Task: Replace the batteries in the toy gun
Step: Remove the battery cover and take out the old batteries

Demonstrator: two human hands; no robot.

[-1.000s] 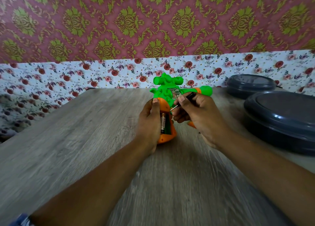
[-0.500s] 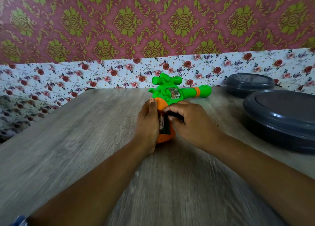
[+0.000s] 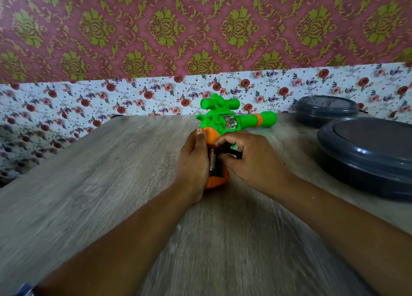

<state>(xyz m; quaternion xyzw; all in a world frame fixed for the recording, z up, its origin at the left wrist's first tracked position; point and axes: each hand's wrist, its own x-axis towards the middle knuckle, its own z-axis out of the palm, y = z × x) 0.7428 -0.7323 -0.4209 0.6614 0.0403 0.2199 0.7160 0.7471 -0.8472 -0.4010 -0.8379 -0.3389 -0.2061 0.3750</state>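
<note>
Wooden table [image 3: 111,184]: toy gun's [image 3: 223,119] compartment holds battery [image 3: 213,162].

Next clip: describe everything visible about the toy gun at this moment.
The toy gun looks like glossy plastic: bright green body with a scope-like tube on top, an orange ring near the green muzzle, and an orange grip. It lies on the wooden table, barrel pointing right, grip toward the camera. The grip's battery compartment is open, with a battery seated inside. The left hand holds the grip's left side; the right hand, holding a black tool, works at the compartment.
</note>
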